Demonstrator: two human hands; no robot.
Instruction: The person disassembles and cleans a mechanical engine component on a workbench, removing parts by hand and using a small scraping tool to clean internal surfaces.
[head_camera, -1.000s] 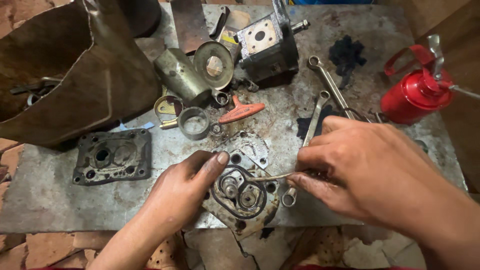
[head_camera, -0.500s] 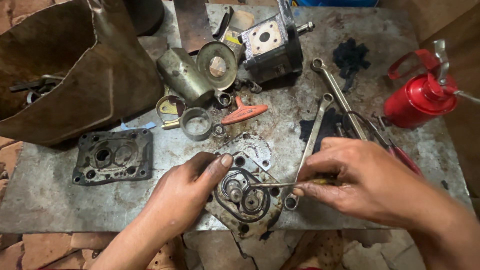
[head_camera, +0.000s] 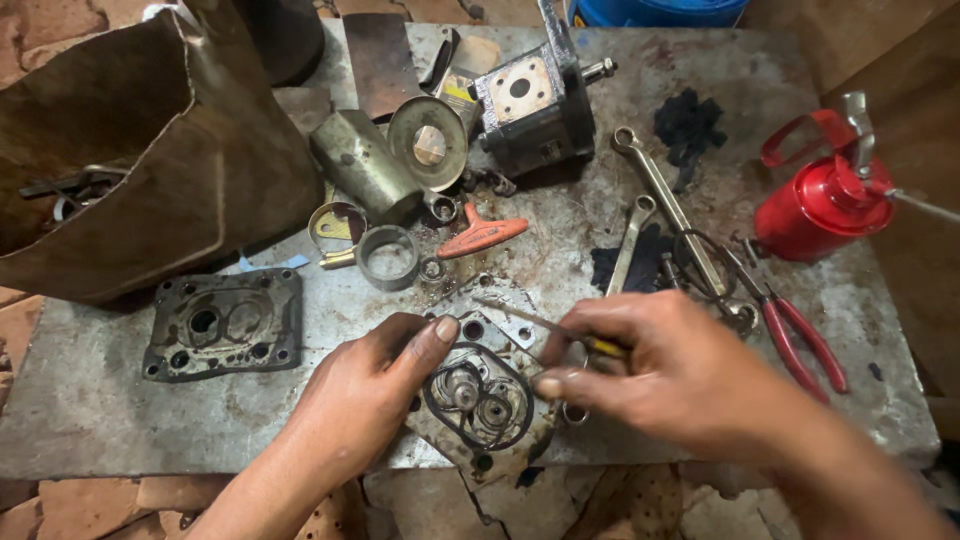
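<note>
Seal-fitting step on pump plate (head_camera: 480, 400), at bench front edge. My left hand (head_camera: 365, 395) pinches the black O-ring (head_camera: 478, 392) at its rim; right hand (head_camera: 665, 375) grips a thin pick (head_camera: 540, 322). Next move, I judge: steady pick tip, ring seated evenly.

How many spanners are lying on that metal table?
2. One long spanner runs diagonally from beside the pump body; a shorter spanner lies just left of it. Others may be hidden under the right hand.

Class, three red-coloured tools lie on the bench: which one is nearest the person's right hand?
The red-handled pliers, lying just beside the right hand; the oil can and T-handle key sit farther off.
</note>
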